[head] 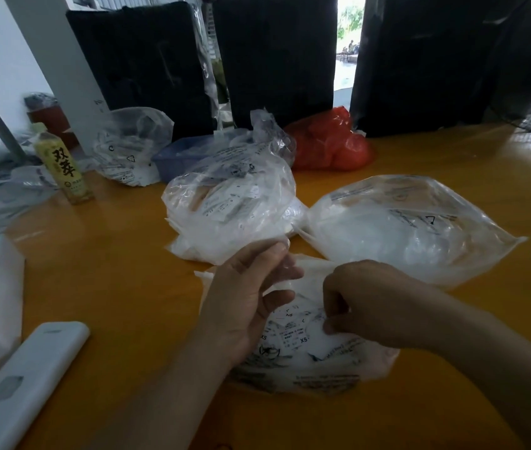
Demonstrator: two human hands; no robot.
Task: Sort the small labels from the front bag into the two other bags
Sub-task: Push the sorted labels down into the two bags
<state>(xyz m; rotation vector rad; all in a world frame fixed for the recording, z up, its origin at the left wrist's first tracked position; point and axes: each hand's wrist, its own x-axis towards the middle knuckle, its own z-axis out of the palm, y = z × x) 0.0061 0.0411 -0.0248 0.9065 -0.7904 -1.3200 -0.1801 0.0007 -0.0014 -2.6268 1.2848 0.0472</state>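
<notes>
The front bag (316, 362) is a clear printed plastic bag lying on the yellow table, with small white labels (293, 336) marked XS inside it. My left hand (244, 303) holds the bag's upper edge between thumb and fingers. My right hand (364, 303) reaches into the opening, its fingers curled and pinching at the labels. Behind stand two more clear bags: the middle bag (231, 209) with white labels in it, and the right bag (413, 228), lying flat with blurry white contents.
A yellow drink bottle (63, 167) stands at the back left, beside another clear bag (131, 147) and a blue basket (176, 157). A red bag (329, 141) lies behind. A white flat device (27, 384) lies front left. Black panels (277, 56) close the back.
</notes>
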